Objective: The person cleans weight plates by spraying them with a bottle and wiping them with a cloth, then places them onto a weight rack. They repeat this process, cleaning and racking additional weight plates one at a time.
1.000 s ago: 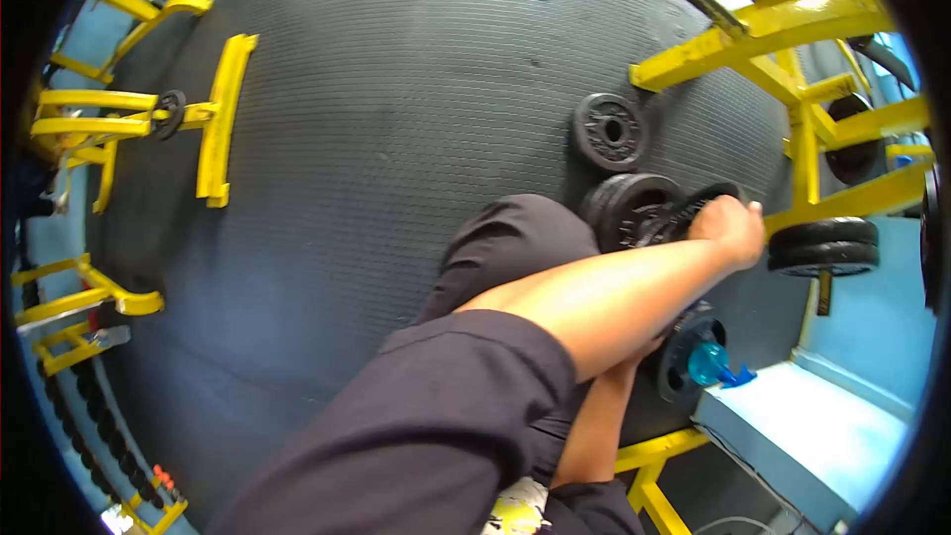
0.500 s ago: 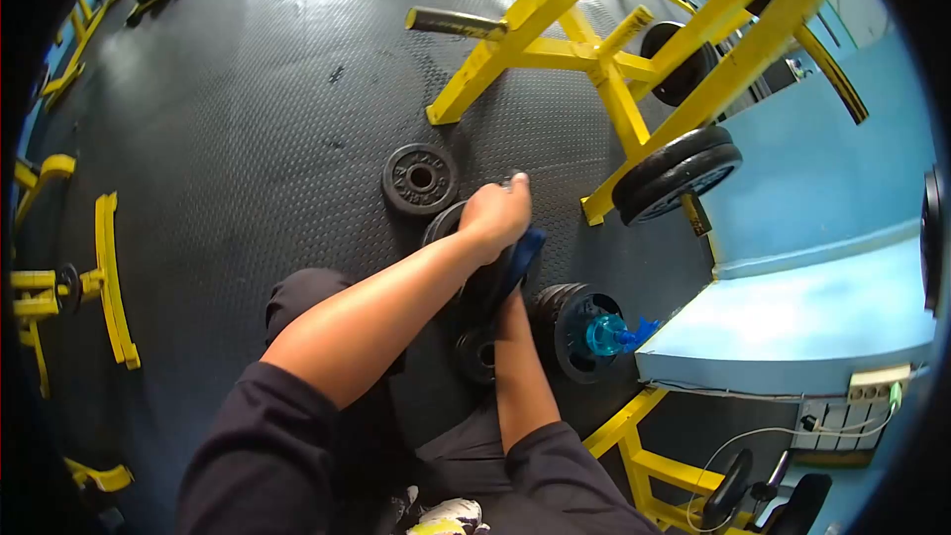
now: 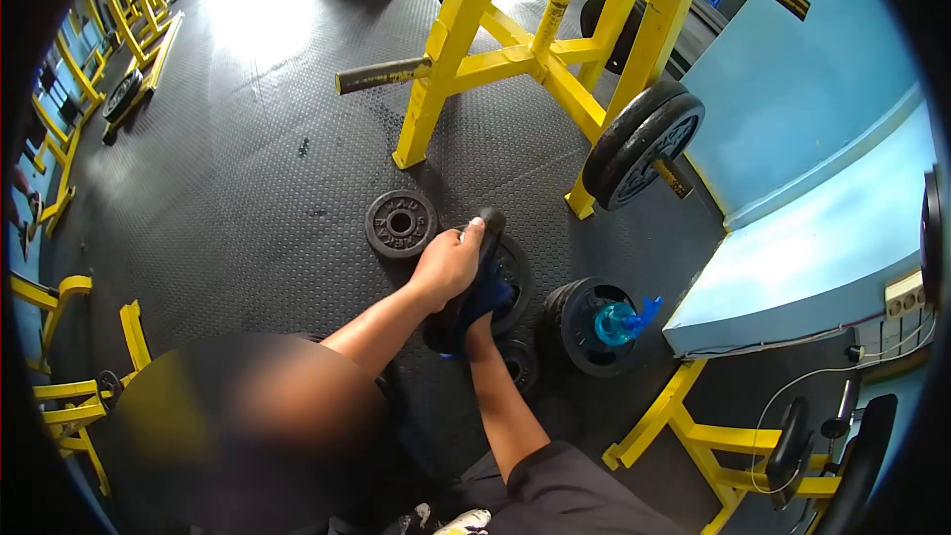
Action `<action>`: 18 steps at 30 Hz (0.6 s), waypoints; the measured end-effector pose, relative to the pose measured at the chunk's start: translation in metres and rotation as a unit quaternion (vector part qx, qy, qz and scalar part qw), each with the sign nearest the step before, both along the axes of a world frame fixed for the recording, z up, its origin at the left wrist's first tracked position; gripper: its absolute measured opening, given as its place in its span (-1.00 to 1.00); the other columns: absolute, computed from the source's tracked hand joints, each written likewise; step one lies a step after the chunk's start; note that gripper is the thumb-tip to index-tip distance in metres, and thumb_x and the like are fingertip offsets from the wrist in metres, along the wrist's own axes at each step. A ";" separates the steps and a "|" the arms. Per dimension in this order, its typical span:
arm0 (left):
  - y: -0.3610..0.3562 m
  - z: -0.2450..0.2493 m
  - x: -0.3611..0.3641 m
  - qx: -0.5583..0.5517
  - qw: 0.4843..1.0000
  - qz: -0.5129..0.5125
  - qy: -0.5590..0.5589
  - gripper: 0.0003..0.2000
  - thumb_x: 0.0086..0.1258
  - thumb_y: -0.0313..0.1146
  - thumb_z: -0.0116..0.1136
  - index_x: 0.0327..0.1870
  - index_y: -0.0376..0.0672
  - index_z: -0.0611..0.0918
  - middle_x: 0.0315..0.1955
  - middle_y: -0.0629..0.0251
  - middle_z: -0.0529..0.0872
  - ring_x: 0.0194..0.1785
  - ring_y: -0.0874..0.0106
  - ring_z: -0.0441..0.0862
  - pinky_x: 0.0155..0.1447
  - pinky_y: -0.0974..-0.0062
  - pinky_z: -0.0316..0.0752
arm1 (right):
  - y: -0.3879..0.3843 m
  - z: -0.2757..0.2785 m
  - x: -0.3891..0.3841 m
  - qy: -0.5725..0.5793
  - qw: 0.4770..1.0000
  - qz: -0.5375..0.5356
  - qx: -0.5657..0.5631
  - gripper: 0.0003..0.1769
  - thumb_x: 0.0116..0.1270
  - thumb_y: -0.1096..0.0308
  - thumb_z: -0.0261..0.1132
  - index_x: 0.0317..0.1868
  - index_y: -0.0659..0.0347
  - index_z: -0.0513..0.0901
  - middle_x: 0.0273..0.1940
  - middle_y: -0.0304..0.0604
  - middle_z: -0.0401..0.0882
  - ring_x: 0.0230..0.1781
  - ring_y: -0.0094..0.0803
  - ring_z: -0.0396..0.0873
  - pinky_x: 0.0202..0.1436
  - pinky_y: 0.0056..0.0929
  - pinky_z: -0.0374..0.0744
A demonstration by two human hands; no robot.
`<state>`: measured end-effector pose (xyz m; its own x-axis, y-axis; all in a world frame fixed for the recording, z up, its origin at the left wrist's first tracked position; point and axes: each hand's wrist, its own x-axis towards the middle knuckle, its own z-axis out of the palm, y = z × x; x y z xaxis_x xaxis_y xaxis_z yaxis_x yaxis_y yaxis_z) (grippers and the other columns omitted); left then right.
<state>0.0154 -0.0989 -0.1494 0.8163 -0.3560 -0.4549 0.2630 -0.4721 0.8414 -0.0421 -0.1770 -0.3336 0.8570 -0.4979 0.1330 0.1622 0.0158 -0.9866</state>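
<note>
At the far left, yellow frames [image 3: 59, 287] stand on the black rubber floor [image 3: 248, 168]. Further right a small weight plate [image 3: 400, 223] lies flat on that floor, its hub hole facing up. Just right of it, the left hand [image 3: 448, 267] grips the upright plate [image 3: 492, 221], fingers [image 3: 474, 230] clamped over the top rim so the disc stands on edge, tilted, on the floor in front of the person's knees. It looks like dull black cast iron with a thick rounded rim. It leans near a second plate [image 3: 517, 272] behind it, though I cannot tell whether they touch. A blue cloth [image 3: 491, 294] is pressed against its right face, and the right hand [image 3: 477, 330] comes up from below into that cloth. The cloth hides those fingers, so I cannot tell whether they are closed or spread. By my reading, the step in hand is wiping the plate's face. A further stroke would call for a firm hold on the rim so the disc neither rolls nor tips. Further right, a stack of plates [image 3: 575, 337] stands on edge with a blue bottle [image 3: 616, 320] against it, then a pale blue ledge [image 3: 792, 277]. Behind them, a yellow rack [image 3: 456, 40] carries loaded plates [image 3: 639, 144].
</note>
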 end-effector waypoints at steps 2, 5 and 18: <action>-0.005 -0.013 0.001 -0.003 1.000 0.000 -0.017 -0.36 0.53 0.15 -0.15 -0.15 -0.44 0.62 -0.18 -0.19 0.70 -0.02 0.02 0.68 0.12 0.17 0.49 | -0.006 0.016 0.009 -0.018 0.999 -0.007 -0.034 -0.41 0.52 0.30 0.13 0.44 0.36 0.22 0.39 -0.03 0.28 0.38 -0.32 0.29 0.42 -0.35 0.28; -0.004 0.012 -0.006 0.006 1.000 -0.010 0.011 -0.36 0.54 0.15 -0.16 -0.16 -0.43 0.63 -0.15 -0.21 0.70 0.00 -0.04 0.68 0.13 0.13 0.49 | 0.002 0.036 -0.016 -0.072 0.993 0.046 -0.087 -0.35 0.50 0.30 0.14 0.48 0.37 0.15 0.44 0.00 0.20 0.44 -0.30 0.22 0.46 -0.33 0.22; -0.003 0.012 0.019 0.022 0.999 0.024 0.011 -0.39 0.25 0.13 0.27 -0.21 -0.46 0.66 -0.40 0.09 0.71 -0.38 0.29 0.71 -0.31 0.28 0.56 | -0.057 0.001 -0.064 0.299 0.829 0.044 -0.470 -0.18 0.30 0.33 0.08 0.54 0.41 0.04 0.57 0.19 -0.03 0.61 0.05 -0.06 0.61 0.01 -0.02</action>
